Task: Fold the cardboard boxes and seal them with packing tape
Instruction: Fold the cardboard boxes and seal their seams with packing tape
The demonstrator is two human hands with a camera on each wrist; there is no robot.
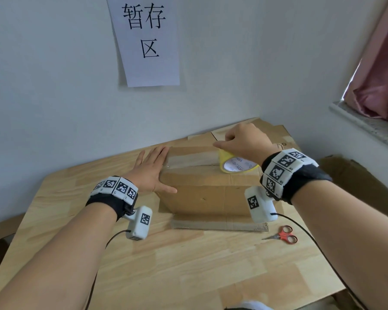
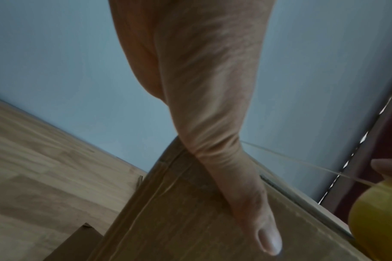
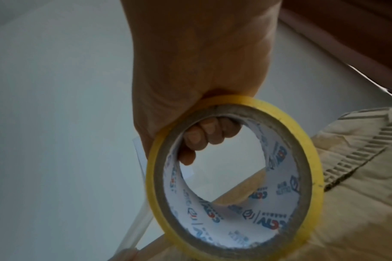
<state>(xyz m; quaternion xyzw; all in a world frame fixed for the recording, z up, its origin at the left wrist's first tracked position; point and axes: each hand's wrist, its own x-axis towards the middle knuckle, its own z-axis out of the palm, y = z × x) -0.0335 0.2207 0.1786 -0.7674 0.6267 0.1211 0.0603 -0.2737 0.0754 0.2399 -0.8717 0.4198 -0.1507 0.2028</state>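
Note:
A folded cardboard box (image 1: 206, 193) stands on the wooden table (image 1: 166, 265) near the wall. My left hand (image 1: 151, 168) lies flat with straight fingers on the box's left top edge (image 2: 179, 203), pressing down the end of a clear tape strip (image 1: 188, 161) that runs across the top seam. My right hand (image 1: 242, 140) grips a yellow tape roll (image 1: 235, 163) over the right part of the box top. In the right wrist view my fingers (image 3: 204, 136) curl through the core of the roll (image 3: 235, 176). The stretched tape (image 2: 302, 162) runs to the roll (image 2: 378, 220).
Red-handled scissors (image 1: 282, 235) lie on the table to the right. A cardboard strip (image 1: 220, 225) lies in front of the box. Flat cardboard sheets (image 1: 278, 133) lie behind the box in the corner. A paper sign (image 1: 146, 39) hangs on the wall. A curtain (image 1: 376, 81) hangs at right.

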